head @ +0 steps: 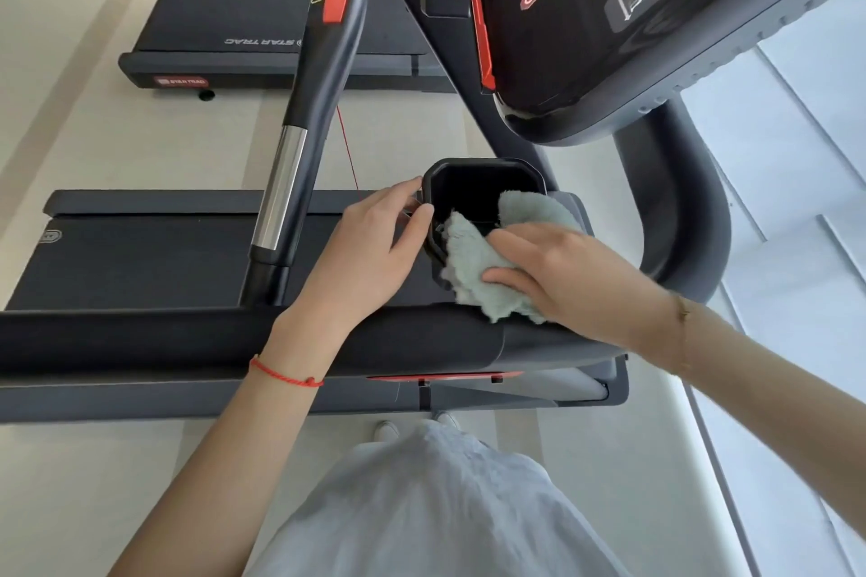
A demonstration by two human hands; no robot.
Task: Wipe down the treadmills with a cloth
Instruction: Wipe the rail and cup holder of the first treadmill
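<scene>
At far left, the belt deck of the near treadmill, dark and flat, with a second treadmill beyond it across the pale floor. Next, a black handrail with a chrome sleeve and a red pad, rising from the side rail. Then the left hand, red string bracelet at the wrist, fingers curled, fingertips and thumb pinching the left rim of the black cup holder. Draped over the holder's near right edge, a pale green fluffy cloth, partly inside the well, partly on the black rail. On top of the cloth, the right hand, fingers bent round it, gripping and pressing it down. Above right, the console with green and red buttons.
</scene>
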